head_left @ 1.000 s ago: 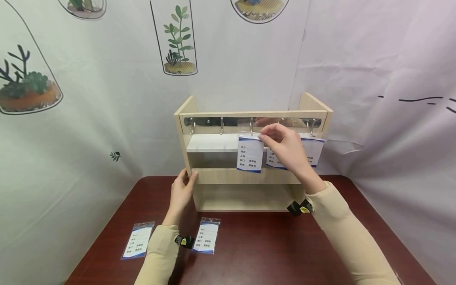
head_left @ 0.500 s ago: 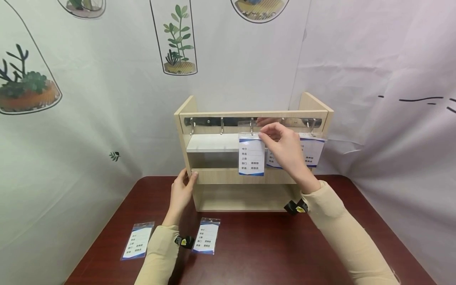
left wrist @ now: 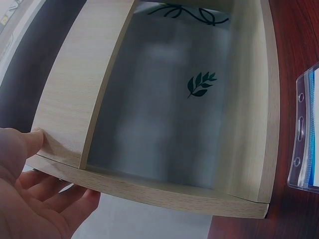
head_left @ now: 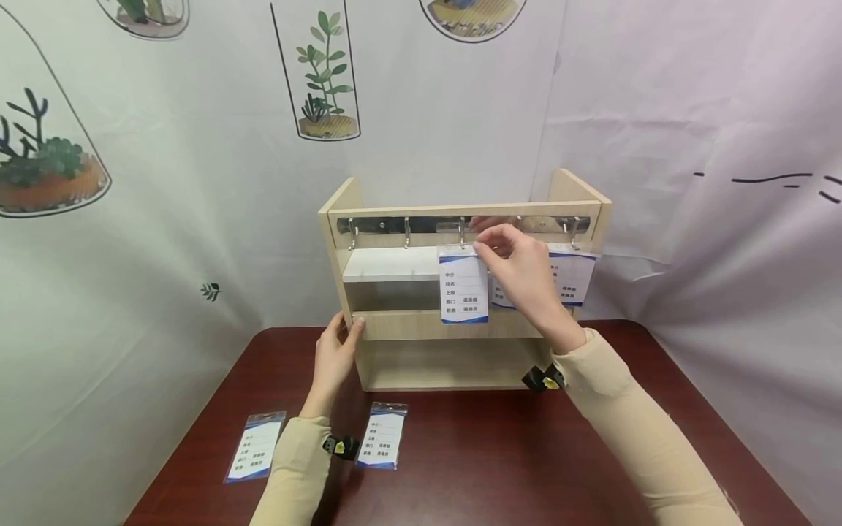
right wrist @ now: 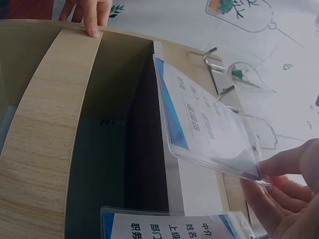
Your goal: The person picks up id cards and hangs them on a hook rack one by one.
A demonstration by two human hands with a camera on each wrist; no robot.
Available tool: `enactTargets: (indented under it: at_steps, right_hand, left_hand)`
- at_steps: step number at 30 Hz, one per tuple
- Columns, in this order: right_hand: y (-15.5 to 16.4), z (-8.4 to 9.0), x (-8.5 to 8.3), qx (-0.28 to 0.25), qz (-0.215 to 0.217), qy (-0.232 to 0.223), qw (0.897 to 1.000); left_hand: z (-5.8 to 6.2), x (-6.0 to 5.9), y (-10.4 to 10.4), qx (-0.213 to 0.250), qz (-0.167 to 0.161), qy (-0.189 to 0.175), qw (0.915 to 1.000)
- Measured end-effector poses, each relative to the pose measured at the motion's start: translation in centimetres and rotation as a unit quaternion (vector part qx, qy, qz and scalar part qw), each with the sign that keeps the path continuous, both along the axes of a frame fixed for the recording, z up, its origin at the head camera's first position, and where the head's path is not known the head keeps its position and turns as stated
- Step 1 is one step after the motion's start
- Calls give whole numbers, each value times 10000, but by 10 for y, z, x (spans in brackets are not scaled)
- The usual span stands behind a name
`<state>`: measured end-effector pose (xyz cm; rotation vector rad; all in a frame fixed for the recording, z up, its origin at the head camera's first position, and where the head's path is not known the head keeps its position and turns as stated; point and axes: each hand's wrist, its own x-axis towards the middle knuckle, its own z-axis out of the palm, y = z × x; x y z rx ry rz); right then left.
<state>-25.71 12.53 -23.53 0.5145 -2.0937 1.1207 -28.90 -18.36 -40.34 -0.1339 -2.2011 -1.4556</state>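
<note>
In the head view, my right hand [head_left: 522, 270] pinches the top right corner of a clear badge holder [head_left: 463, 288] with a white, blue-edged card. Its top edge is right at the middle hook [head_left: 463, 232] of a metal rail; the right wrist view shows this holder [right wrist: 199, 114] tilted, thumb and finger on its corner. My left hand [head_left: 335, 358] grips the left side of a wooden shelf [head_left: 408, 326], thumb on the front board and fingers [left wrist: 50, 191] around the outer side. Two more badge holders hang at the right, one [head_left: 574, 281] at the end hook, the other [head_left: 501, 296] partly hidden by my right hand.
Two badge holders lie on the dark red table [head_left: 500, 460]: one [head_left: 256, 446] left of my left forearm, the other [head_left: 383, 437] just right of it. Free hooks [head_left: 407, 232] stand left of the middle one. A printed white curtain [head_left: 447, 117] hangs behind the shelf.
The held badge holder has come down slightly and now hangs straighter, my right hand and forearm shifting a little left. My left hand keeps its place on the shelf.
</note>
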Motion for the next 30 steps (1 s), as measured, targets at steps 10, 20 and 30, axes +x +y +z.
enactTargets:
  at_steps: [10, 20, 30]
  right_hand:
    - [-1, 4, 2, 234, -101, 34, 9997]
    - [-4, -3, 2, -54, -180, -51, 9998]
    - [-7, -4, 2, -74, -201, 91, 9997]
  left_hand:
    - [0, 1, 0, 9, 11, 6, 10000]
    - [0, 1, 0, -34, 71, 40, 10000]
    - [-2, 1, -1, -10, -23, 2, 10000]
